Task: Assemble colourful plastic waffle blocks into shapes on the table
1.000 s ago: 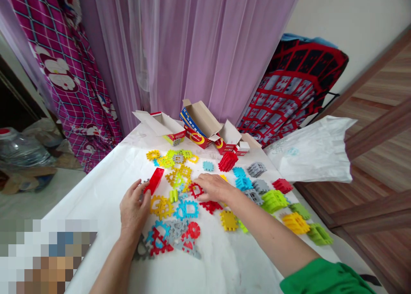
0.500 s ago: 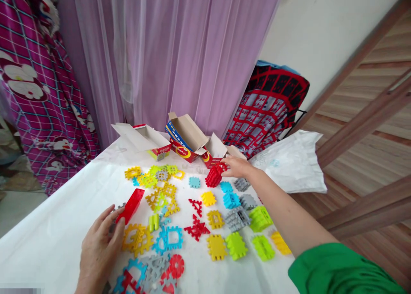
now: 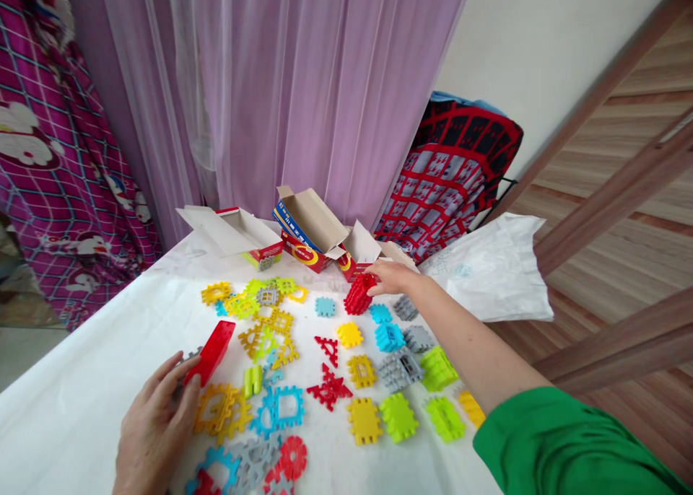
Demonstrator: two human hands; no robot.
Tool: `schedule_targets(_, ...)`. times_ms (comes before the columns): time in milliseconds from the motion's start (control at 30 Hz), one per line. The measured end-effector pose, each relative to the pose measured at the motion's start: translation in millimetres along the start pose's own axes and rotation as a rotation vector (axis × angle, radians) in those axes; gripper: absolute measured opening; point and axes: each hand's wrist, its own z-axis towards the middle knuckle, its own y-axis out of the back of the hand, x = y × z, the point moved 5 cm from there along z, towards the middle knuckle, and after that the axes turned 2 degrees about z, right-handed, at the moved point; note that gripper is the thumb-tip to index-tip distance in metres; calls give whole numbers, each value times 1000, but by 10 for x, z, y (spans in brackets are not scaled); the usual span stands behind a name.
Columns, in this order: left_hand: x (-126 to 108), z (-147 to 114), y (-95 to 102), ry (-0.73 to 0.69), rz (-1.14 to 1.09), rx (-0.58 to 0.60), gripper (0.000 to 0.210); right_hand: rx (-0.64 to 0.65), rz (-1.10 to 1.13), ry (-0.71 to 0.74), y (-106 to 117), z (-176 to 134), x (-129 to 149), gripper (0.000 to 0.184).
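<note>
My left hand (image 3: 154, 423) is closed round the near end of a long red plastic block (image 3: 216, 347), with the thumb on one side and the fingers on the other. A grey toothed piece shows partly behind those fingers. At the back of the table, my right hand (image 3: 393, 277) grips a red stack of interlocking toothed pieces (image 3: 358, 296) by its upper right side; the fingertips are partly hidden. Left of that stack lies a light blue square piece (image 3: 325, 307). Below it are a yellow piece (image 3: 349, 335) and a red star-shaped group (image 3: 328, 388).
Open cardboard boxes (image 3: 303, 253) stand along the back edge. Stacks of blue, grey (image 3: 401, 369), green and yellow pieces fill the right side. Loose frame-shaped pieces (image 3: 281, 408) lie in the middle and near left. A white bag (image 3: 487, 271) sits beyond the right edge.
The view has shifted slightly. My right hand stays at the red stack, which looks turned a little. My left hand keeps the long red block, slightly nearer to me.
</note>
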Motion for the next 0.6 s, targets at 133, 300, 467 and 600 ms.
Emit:
schedule_targets(133, -2, 8, -2, 6, 1, 5, 46, -5, 0, 16, -16, 35, 8, 55)
schedule_targets(300, 4, -5, 9, 7, 4, 1, 44, 17, 3, 14, -45, 56, -41, 54)
schedule_targets(467, 6, -10, 10, 12, 5, 5, 44, 27, 23, 32, -43, 48, -69, 51)
schedule_targets(600, 5, -8, 11, 18, 0, 2, 43, 12, 44, 25, -27, 33, -48, 50)
